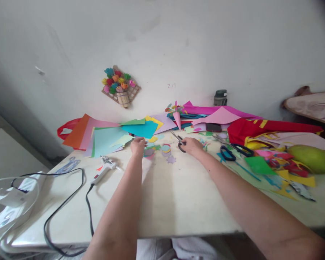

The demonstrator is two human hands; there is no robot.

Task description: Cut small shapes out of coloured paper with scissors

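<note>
Both my arms stretch far across the white table (165, 195). My left hand (138, 146) rests with curled fingers at the edge of a teal paper sheet (141, 129), beside small round paper cut-outs (165, 148); whether it grips anything is hidden. My right hand (191, 145) is closed round the black handles of a pair of scissors (178, 140), whose blades point up and to the left. A small star-shaped cut-out (171, 159) lies just in front of the hands.
A white glue gun (105, 168) with a black cord (67, 202) lies at left, a white power strip (13, 202) at the edge. Coloured sheets (97, 137) fan out behind. Blue-handled scissors (233, 152), paper scraps, red cloth (260, 128) and a green mango (312, 158) crowd the right.
</note>
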